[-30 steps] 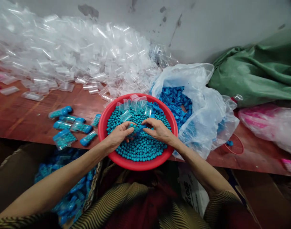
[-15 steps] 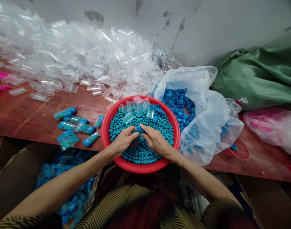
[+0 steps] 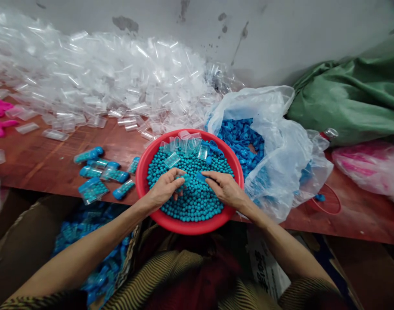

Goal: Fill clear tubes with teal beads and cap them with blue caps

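Beads (image 3: 190,206) of turquoise lay beneath both hands, filling most of a red basin (image 3: 141,185) at the near edge of the reddish worktop (image 3: 38,165). The left hand (image 3: 164,187) had a small clear container (image 3: 184,178) between its fingers, with turquoise showing in it, though the fingers partly hid it. The right hand (image 3: 225,188), a little apart from the left, pinched a blue cap (image 3: 201,176) between thumb and fingertips. Just beyond the hands, clear sleeves (image 3: 185,144) sat on the beads, by a few blue pieces (image 3: 216,148). Left of the hands lay bead-filled containers (image 3: 114,173) with blue ends, and below them an open cardboard box (image 3: 24,228) held many more. A big heap of clear tubes (image 3: 113,77) spread beyond and to the left. Right of the basin, a translucent bag (image 3: 277,155) gaped over blue parts (image 3: 238,135), with a green cloth (image 3: 352,103) farther off.
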`<state>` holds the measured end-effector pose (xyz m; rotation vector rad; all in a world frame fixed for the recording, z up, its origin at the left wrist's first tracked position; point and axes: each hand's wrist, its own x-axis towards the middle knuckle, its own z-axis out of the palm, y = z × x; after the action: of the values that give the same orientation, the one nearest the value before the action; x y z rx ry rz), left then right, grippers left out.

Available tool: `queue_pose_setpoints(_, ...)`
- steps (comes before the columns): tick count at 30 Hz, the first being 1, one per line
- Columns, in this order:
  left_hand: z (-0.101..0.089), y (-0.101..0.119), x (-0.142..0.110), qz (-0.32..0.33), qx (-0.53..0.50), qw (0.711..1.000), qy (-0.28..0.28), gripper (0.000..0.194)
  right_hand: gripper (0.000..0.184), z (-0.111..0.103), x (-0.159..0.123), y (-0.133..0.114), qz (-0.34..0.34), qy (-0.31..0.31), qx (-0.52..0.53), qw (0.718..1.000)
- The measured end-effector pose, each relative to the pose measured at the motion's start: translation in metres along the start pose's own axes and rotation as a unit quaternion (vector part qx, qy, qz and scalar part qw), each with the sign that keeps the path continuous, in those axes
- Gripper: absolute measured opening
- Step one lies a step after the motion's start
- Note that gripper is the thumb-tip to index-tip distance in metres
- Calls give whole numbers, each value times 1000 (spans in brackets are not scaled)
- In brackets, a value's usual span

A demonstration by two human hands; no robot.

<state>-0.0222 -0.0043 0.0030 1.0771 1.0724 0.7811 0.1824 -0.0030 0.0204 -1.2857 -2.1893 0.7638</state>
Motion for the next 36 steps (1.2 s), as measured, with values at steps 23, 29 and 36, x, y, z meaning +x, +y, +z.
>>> queue_pose_setpoints(23, 17, -6, -6, -10, -103, 995, -13, 54, 30, 40, -7, -16, -6, 111, 40, 993)
queue_pose_setpoints(29, 20, -1, -8, 2, -78, 997, 14, 34, 31, 46, -8, -4, -76, 86, 4, 993)
queue_pose_setpoints(36, 11, 2, -6, 13, -21, 1000, -20, 38, 24, 15, 10, 0, 23, -20, 247, 968)
